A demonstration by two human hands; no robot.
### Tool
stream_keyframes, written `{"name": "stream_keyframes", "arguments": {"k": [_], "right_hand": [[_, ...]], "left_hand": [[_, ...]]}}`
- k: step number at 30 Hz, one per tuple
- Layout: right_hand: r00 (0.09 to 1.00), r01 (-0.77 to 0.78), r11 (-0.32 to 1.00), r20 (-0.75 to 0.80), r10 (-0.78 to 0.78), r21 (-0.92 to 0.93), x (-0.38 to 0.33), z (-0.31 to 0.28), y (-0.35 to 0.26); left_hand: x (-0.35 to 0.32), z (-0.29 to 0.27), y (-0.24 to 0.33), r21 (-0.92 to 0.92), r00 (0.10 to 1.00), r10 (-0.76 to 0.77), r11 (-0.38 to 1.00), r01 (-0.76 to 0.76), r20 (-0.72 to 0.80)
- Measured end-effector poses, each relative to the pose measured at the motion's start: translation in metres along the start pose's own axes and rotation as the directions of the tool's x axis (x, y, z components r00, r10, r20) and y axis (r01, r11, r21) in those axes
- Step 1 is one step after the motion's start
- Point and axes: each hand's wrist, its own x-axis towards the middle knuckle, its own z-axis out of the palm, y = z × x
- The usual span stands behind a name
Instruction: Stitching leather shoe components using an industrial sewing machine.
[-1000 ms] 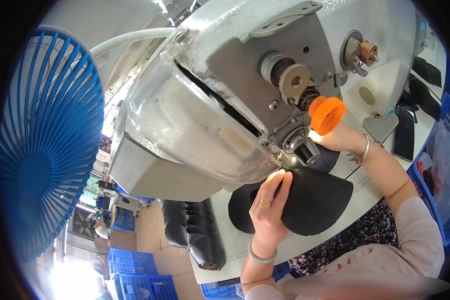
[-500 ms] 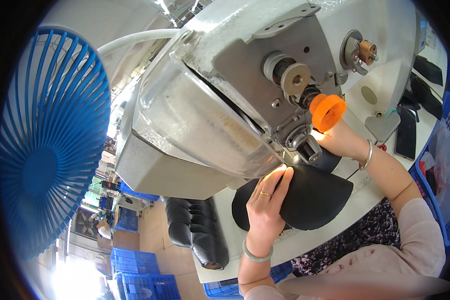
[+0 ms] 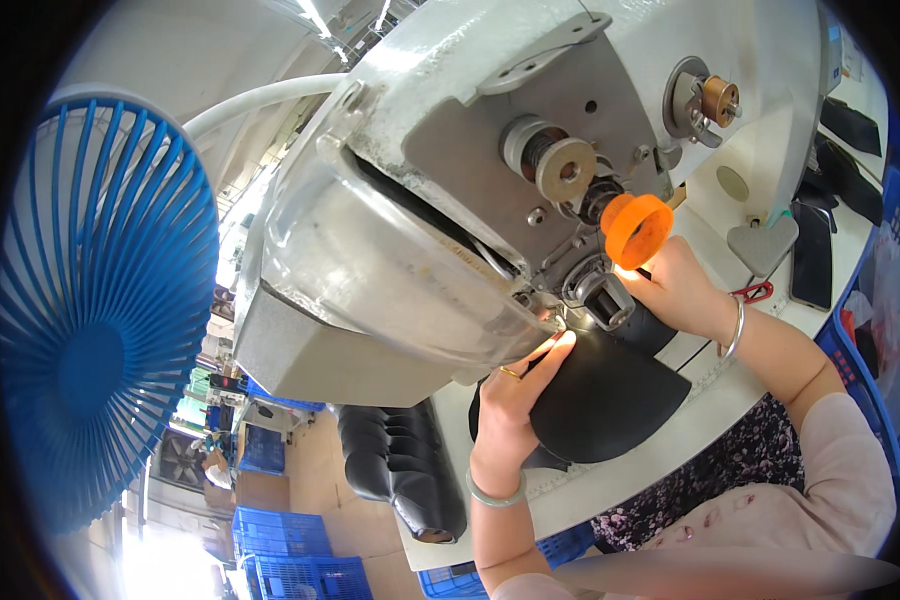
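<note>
Black curved fabric piece (image 3: 610,405) lies on the white table (image 3: 670,465) under the big grey-white sewing machine head (image 3: 490,190), which I see filling most of the view. Its long axis runs from lower left up toward the presser foot (image 3: 602,300). My left hand (image 3: 515,400) lies flat on the near end, fingers spread and pressing. My right hand (image 3: 675,285) is at the far end beside the foot, fingers curled on the fabric; it is nearer the needle. An orange knob (image 3: 638,230) sits just above it.
</note>
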Motion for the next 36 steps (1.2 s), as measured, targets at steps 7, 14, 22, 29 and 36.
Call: {"name": "stream_keyframes", "arguments": {"k": [7, 14, 22, 29, 36], "right_hand": [[0.999, -0.037, 0.999, -0.035, 0.036, -0.026, -0.016, 0.003, -0.011], [0.994, -0.102, 0.994, 0.035, 0.100, 0.044, -0.012, -0.004, -0.008], [0.990, -0.133, 0.973, 0.068, 0.123, 0.186, -0.009, 0.007, 0.009], [0.972, -0.212, 0.965, 0.136, 0.192, 0.155, -0.012, 0.003, -0.006], [0.982, -0.190, 0.975, 0.028, 0.188, 0.110, -0.020, 0.011, -0.003]], "left_hand": [[-0.007, -0.024, 0.001, 0.034, 0.951, -0.143, 0.990, 0.139, 0.275], [0.009, 0.014, 0.077, 0.339, 0.958, -0.223, 0.928, 0.152, 0.181], [-0.011, 0.028, 0.026, -0.650, 0.809, -0.561, 0.683, 0.332, -0.175], [-0.005, 0.031, 0.042, 0.088, 0.966, -0.066, 0.992, 0.090, -0.250], [-0.006, 0.026, 0.040, 0.213, 0.986, 0.018, 0.977, 0.018, -0.167]]}}
